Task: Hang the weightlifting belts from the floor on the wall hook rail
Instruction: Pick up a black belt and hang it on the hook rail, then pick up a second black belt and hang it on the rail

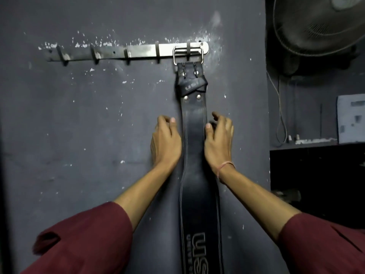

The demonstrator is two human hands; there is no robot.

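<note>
Maroon sleeves (85, 240) reach up toward a dark, chipped wall (79, 125). A black leather belt (194, 155) hangs flat against it, its steel buckle (188, 55) caught on the rightmost hook of the hook rail (126, 52). The left hand (166, 141) and right hand (218, 141) flank the strap, each grip loose and open, thumbs just beside its edges. A fan (316, 24) sits upper right.

The belt (194, 135) hangs flat against the wall (88, 125) from the rightmost hook of the rail (126, 53) above my hands. My left hand (166, 143) sits just left of it, my right hand (218, 143) just right. A fan (316, 26) is mounted further right.
</note>
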